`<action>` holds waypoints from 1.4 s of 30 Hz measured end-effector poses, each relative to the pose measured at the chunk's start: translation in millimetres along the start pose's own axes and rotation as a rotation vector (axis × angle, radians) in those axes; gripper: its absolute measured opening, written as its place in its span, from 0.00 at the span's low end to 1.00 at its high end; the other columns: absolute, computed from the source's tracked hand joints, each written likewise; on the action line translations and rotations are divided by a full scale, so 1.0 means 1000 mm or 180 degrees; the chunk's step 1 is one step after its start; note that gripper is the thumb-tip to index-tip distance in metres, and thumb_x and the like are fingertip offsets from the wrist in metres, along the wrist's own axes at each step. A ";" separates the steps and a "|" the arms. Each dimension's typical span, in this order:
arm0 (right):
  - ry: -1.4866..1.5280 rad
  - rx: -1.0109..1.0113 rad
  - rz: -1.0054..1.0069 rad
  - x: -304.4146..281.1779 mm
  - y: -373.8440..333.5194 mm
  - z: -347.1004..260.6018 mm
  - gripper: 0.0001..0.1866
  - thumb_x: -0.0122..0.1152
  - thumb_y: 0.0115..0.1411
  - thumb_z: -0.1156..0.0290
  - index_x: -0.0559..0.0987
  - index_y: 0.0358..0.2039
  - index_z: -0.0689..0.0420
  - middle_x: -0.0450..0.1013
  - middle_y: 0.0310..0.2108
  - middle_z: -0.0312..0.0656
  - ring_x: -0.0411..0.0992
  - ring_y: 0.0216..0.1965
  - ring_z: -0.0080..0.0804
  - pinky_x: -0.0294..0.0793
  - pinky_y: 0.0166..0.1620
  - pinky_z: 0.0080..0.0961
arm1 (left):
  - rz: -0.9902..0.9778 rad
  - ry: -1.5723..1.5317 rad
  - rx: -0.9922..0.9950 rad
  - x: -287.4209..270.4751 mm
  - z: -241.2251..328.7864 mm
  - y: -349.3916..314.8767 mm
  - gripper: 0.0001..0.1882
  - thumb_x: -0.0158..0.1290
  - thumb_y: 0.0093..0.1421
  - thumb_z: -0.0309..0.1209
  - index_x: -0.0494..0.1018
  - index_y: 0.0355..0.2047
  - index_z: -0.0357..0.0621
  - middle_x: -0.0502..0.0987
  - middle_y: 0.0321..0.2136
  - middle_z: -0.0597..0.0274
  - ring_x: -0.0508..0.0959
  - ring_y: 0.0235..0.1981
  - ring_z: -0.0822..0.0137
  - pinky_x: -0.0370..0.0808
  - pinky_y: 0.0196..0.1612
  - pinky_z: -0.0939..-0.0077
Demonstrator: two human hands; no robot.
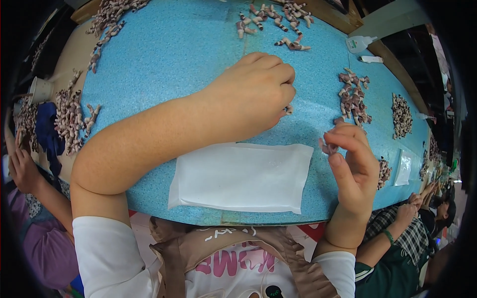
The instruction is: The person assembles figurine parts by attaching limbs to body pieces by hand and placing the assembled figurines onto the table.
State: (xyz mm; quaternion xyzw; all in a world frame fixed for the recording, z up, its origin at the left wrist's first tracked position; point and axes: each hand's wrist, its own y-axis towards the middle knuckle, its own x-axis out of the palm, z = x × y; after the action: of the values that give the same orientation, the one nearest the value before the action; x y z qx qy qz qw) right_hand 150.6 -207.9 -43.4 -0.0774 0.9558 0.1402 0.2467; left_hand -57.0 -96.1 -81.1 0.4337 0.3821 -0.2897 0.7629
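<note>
My left hand reaches across the blue mat, its fingers curled closed with their tips hidden under the hand. A bit of a small brown-and-cream figure peeks out below those fingers. Farther right, my right hand pinches a small brownish-pink piece between thumb and forefinger, just above the mat. A white, flat padded packet lies in front of me, partly below my left forearm. Beyond my right hand is a cluster of small brown-and-cream figures.
More striped figures lie at the far side of the blue mat. A white glue bottle and a small white stick sit far right. Heaps of small pieces line the left. Co-workers sit on both sides.
</note>
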 end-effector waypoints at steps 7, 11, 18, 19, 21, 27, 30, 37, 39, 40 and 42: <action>0.0605 0.0607 -0.0304 0.022 -0.011 -0.020 0.12 0.65 0.48 0.79 0.78 0.36 0.64 0.73 0.31 0.43 0.72 0.31 0.30 0.70 0.34 0.22 | -0.0193 0.0234 -0.0026 -0.005 0.001 -0.003 0.05 0.57 0.46 0.25 0.75 0.25 0.38 0.73 0.33 0.59 0.72 0.41 0.60 0.68 0.46 0.66; -0.0454 0.0042 -0.0704 0.033 -0.008 -0.024 0.13 0.69 0.43 0.77 0.79 0.32 0.60 0.73 0.26 0.42 0.72 0.24 0.34 0.71 0.26 0.25 | -0.0214 0.0444 0.0012 -0.003 0.002 -0.002 0.05 0.58 0.46 0.26 0.75 0.24 0.38 0.74 0.31 0.60 0.72 0.39 0.61 0.69 0.46 0.66; -0.1385 -0.0688 -0.0682 0.047 -0.015 -0.014 0.14 0.69 0.41 0.76 0.79 0.31 0.59 0.72 0.26 0.39 0.70 0.25 0.35 0.69 0.27 0.27 | 0.0226 0.0835 0.0153 -0.001 0.005 -0.008 0.03 0.57 0.37 0.26 0.77 0.16 0.42 0.74 0.23 0.60 0.73 0.33 0.61 0.68 0.36 0.68; -0.1398 -0.0817 -0.0774 0.048 -0.015 -0.013 0.14 0.69 0.41 0.75 0.79 0.31 0.59 0.71 0.26 0.38 0.70 0.24 0.35 0.69 0.26 0.27 | 0.0255 0.0900 0.0187 -0.001 0.007 -0.010 0.03 0.57 0.37 0.26 0.77 0.16 0.42 0.74 0.23 0.60 0.73 0.32 0.61 0.68 0.36 0.68; -0.1414 -0.0949 -0.0875 0.048 -0.015 -0.014 0.14 0.68 0.42 0.74 0.79 0.32 0.59 0.71 0.26 0.38 0.70 0.24 0.34 0.68 0.26 0.27 | 0.0290 0.0966 0.0214 0.000 0.007 -0.011 0.02 0.57 0.38 0.26 0.76 0.15 0.42 0.74 0.23 0.60 0.73 0.32 0.61 0.68 0.36 0.68; -0.1360 -0.0838 -0.1140 0.046 -0.015 -0.016 0.13 0.67 0.44 0.72 0.79 0.32 0.57 0.69 0.24 0.37 0.69 0.23 0.33 0.66 0.26 0.27 | 0.0644 0.0054 -0.0145 -0.007 0.014 0.000 0.03 0.55 0.41 0.25 0.75 0.17 0.39 0.75 0.22 0.55 0.75 0.31 0.57 0.71 0.35 0.65; -0.1361 -0.0890 -0.1135 0.046 -0.015 -0.015 0.13 0.66 0.44 0.72 0.78 0.33 0.57 0.68 0.24 0.36 0.68 0.23 0.32 0.67 0.26 0.28 | 0.0261 -0.0742 -0.0557 -0.010 0.017 0.001 0.05 0.54 0.45 0.26 0.74 0.20 0.35 0.76 0.23 0.48 0.77 0.30 0.53 0.73 0.35 0.61; -0.1500 -0.0940 -0.1000 0.047 -0.016 -0.014 0.15 0.63 0.42 0.76 0.78 0.35 0.57 0.69 0.25 0.36 0.68 0.24 0.31 0.65 0.26 0.27 | 0.0281 -0.1670 -0.1147 -0.014 0.019 0.006 0.12 0.52 0.50 0.35 0.74 0.26 0.35 0.76 0.23 0.46 0.77 0.29 0.50 0.74 0.35 0.63; -0.1504 -0.0960 -0.1077 0.046 -0.016 -0.016 0.15 0.63 0.42 0.76 0.78 0.35 0.58 0.69 0.25 0.36 0.68 0.24 0.31 0.65 0.27 0.27 | 0.0241 -0.1769 -0.1200 -0.017 0.020 0.008 0.13 0.51 0.50 0.35 0.74 0.26 0.35 0.76 0.23 0.47 0.77 0.28 0.50 0.74 0.34 0.64; -0.1451 -0.0984 -0.1149 0.045 -0.016 -0.016 0.15 0.63 0.42 0.76 0.78 0.35 0.58 0.69 0.25 0.36 0.68 0.24 0.31 0.65 0.27 0.27 | 0.0118 -0.1923 -0.1335 -0.018 0.020 0.009 0.14 0.51 0.49 0.35 0.73 0.26 0.34 0.76 0.23 0.47 0.77 0.27 0.51 0.74 0.33 0.65; -0.1398 -0.1010 -0.1218 0.044 -0.016 -0.016 0.15 0.64 0.42 0.76 0.78 0.34 0.57 0.69 0.26 0.36 0.68 0.24 0.32 0.65 0.28 0.27 | -0.0007 -0.2074 -0.1469 -0.019 0.020 0.008 0.14 0.51 0.49 0.36 0.73 0.26 0.34 0.76 0.23 0.46 0.77 0.27 0.51 0.73 0.32 0.65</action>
State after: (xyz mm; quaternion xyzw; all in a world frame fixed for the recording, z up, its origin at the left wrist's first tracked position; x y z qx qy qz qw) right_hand 108.8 -231.3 -55.5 -0.2608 0.8141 0.2518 0.4536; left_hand -54.2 -108.0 -54.6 0.1360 0.1756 -0.3194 0.9212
